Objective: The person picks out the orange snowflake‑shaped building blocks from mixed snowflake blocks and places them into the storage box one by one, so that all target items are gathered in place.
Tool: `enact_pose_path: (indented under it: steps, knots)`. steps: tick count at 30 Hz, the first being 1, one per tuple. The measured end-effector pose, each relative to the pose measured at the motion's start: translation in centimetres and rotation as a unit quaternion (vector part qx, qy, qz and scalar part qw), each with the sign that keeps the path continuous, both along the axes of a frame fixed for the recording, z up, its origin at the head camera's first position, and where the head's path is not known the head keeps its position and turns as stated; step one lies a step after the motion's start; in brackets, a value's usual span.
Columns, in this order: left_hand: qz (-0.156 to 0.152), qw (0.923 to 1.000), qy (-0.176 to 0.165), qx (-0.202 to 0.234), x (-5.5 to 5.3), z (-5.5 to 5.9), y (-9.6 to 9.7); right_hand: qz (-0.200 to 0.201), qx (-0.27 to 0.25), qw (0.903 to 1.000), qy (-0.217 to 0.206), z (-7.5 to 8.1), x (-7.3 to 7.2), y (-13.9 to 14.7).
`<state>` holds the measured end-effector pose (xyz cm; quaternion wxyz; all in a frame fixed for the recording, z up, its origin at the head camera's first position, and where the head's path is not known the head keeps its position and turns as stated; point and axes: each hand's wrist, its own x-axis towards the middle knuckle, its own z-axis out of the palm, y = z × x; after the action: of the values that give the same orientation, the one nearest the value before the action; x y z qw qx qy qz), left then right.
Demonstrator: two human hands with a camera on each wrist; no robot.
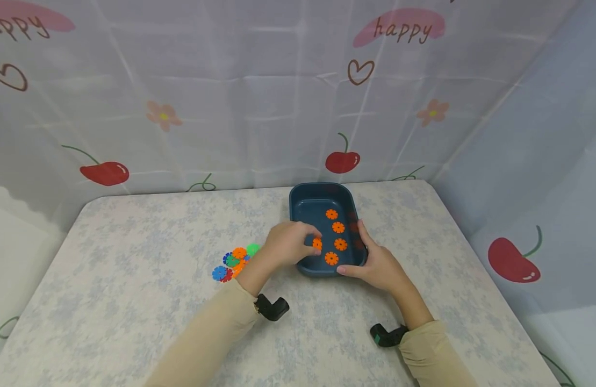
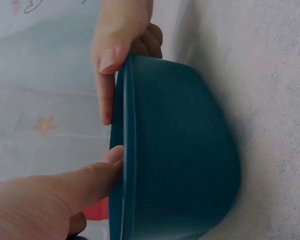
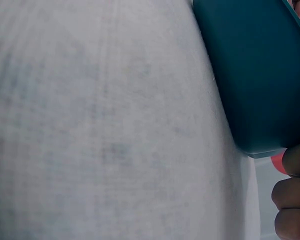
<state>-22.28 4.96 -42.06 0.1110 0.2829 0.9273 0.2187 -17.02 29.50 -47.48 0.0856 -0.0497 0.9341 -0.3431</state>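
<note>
A dark teal rectangular box [image 1: 309, 198] lies on the table with its open top facing up. My left hand [image 1: 289, 242] reaches over its left rim and pinches an orange notched plastic disc [image 1: 317, 244] between thumb and forefinger. Inside the box, several matching orange discs [image 1: 338, 228] lie in a rough column to the right of those fingers. My right hand [image 1: 379, 264] grips the box at its near right corner, thumb over the front rim and fingers along the right side. The left wrist view shows the left thumb [image 2: 97, 182] dipping behind the rim.
Left of the box, beside my left forearm, sits a small pile of discs [image 1: 220, 273] in blue, red, green and orange, partly hidden by that arm. A patterned cloth covers the table [image 1: 133, 290]. A printed curtain [image 1: 259, 107] hangs behind the far edge.
</note>
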Motion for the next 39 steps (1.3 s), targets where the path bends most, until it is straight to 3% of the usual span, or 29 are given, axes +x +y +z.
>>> enact_pose_path:
  steps: [4, 8, 15, 25, 31, 35, 39]
  knots:
    - [-0.031, 0.9988, 0.021, -0.031, -0.1, -0.6, 0.4, 0.0, -0.001, 1.0, 0.0, -0.1, 0.0, 0.1]
    - [-0.039, 0.9967, 0.041, -0.059, -0.2, -1.1, 0.7, 0.001, -0.006, 1.0, 0.003, -0.1, 0.0, 0.1]
    - [-0.066, 0.9959, 0.026, -0.055, -0.5, -1.5, 1.0, 0.0, -0.001, 1.0, -0.001, -0.1, 0.0, 0.0]
    - [-0.057, 0.9897, 0.041, -0.124, -0.5, -1.4, 1.9, 0.001, 0.002, 1.0, -0.002, 0.3, 0.0, 0.0]
    - [-0.046, 0.9842, 0.054, -0.162, -0.8, -1.8, 2.5, 0.003, 0.001, 1.0, -0.001, 0.3, -0.1, 0.0]
    - [-0.042, 0.985, 0.052, -0.159, -0.7, -1.8, 2.5, 0.002, 0.006, 1.0, -0.003, 0.2, 0.0, 0.0]
    - [-0.041, 0.9929, 0.051, -0.099, -0.7, -2.0, 1.8, 0.0, 0.006, 1.0, -0.001, 0.1, 0.0, 0.0]
